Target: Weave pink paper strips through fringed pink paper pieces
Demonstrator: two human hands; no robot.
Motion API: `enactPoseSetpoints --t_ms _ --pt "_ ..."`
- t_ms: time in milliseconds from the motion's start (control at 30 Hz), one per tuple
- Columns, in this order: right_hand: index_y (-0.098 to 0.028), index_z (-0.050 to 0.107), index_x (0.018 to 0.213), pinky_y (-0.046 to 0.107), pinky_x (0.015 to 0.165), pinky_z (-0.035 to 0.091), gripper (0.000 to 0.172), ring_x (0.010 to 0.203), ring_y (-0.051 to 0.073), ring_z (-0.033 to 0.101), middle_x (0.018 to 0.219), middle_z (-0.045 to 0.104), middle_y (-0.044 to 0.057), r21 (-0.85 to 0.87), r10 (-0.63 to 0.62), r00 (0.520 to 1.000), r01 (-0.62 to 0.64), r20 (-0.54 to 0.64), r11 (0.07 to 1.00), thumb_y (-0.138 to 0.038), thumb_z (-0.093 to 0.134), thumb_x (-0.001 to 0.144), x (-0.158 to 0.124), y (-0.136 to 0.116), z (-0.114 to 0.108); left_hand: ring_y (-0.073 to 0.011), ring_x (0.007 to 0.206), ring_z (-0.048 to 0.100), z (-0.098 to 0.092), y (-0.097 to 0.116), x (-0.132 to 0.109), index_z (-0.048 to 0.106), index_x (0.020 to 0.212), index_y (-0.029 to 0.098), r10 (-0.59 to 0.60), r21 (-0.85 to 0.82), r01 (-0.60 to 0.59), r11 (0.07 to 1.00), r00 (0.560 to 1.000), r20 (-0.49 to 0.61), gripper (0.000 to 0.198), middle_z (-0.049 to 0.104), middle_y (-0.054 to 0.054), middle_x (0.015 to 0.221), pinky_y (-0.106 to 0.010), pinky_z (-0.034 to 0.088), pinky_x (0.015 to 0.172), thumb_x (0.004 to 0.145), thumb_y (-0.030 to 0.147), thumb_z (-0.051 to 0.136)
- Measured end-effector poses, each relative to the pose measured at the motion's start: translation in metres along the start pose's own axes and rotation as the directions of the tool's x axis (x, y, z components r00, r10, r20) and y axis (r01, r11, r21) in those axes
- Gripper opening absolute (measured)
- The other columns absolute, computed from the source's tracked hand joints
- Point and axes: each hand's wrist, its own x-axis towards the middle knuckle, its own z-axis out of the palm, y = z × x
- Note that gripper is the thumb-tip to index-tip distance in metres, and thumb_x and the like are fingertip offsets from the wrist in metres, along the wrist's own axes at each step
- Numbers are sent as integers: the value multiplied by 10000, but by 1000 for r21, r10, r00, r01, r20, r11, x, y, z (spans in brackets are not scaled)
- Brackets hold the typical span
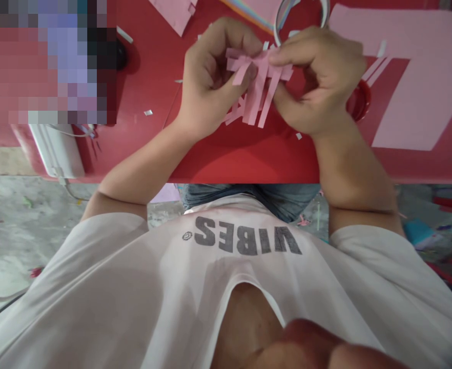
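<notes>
A fringed bundle of pink paper strips (259, 84) is pinched at its top between my left hand (210, 77) and my right hand (318, 77). Its cut strips hang toward me over the red table (226, 159). Both hands' fingers curl over the bundle and hide part of it. Just beyond my right fingers stands a clear-edged tape roll (301, 20), partly hidden. A small red round lid or cup (359, 100) sits beside my right hand, and a large cut pink paper sheet (418, 77) lies to its right.
Small white paper scraps (148, 113) dot the red table. Further pink paper (174, 13) and multicoloured strips (245, 11) lie at the far edge. A white power strip (55, 151) sits at the near left corner, beside a pixelated patch. Concrete floor lies below the table edge.
</notes>
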Motion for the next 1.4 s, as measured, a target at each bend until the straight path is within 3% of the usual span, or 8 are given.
enactPoseSetpoints --t_ms 133,367,500,600,733,1133,1333,1400 --pt "-317 713 1287 265 826 595 332 916 99 717 1096 755 -117 22 21 1000 -20 -15 1000 -268 733 960 0 -1 2 -135 648 557 10 -25 3 741 936 244 291 -31 -313 949 913 -287 403 606 -8 775 -277 390 597 926 641 673" --pt "-352 760 1248 265 715 561 399 827 124 690 1026 772 -77 201 184 980 -166 -72 965 -251 869 878 0 -8 5 -102 764 594 7 -40 7 712 1092 145 229 -102 -235 967 971 -65 521 673 -41 919 -222 426 658 915 635 729" --pt "-341 753 1249 243 714 559 399 840 106 694 1042 769 -92 258 176 979 -145 -102 955 -356 886 874 0 -5 8 -55 572 524 13 -53 14 704 1002 177 529 -43 -560 827 801 -280 514 599 15 766 -156 247 439 848 666 740" --pt "-301 745 1244 212 685 530 370 814 74 678 1037 760 -100 249 132 985 -101 -114 963 -336 841 888 -1 -2 10 -91 674 632 15 -57 16 724 996 172 378 77 -370 926 905 -197 304 664 -18 826 -187 401 553 967 474 707" --pt "-284 751 1219 211 676 514 313 799 68 662 1015 752 -96 231 152 982 -123 -113 965 -297 797 910 -1 -5 10 -97 569 580 15 -57 15 734 987 242 499 33 -507 862 833 -239 397 645 -4 751 -208 308 431 885 626 734" --pt "-355 768 1188 254 685 539 245 761 101 655 945 746 -88 191 236 964 -211 -123 959 -299 780 950 0 -13 10 -101 686 613 4 -49 8 766 1025 217 354 -32 -362 932 924 -144 255 729 -33 876 -233 382 543 940 454 802" --pt "-334 775 1179 239 676 539 262 756 95 658 933 744 -92 217 212 968 -180 -134 959 -430 808 938 1 -12 12 -139 689 619 6 -29 4 752 967 230 326 -26 -348 937 899 -292 310 698 -42 845 -268 390 556 947 540 742" --pt "-327 781 1172 245 686 559 315 775 107 671 945 756 -82 234 230 965 -196 -128 952 -493 840 910 1 -13 11 -164 773 662 7 -23 4 779 1047 210 227 7 -227 974 972 -61 282 732 -71 933 -288 450 647 1012 469 674"
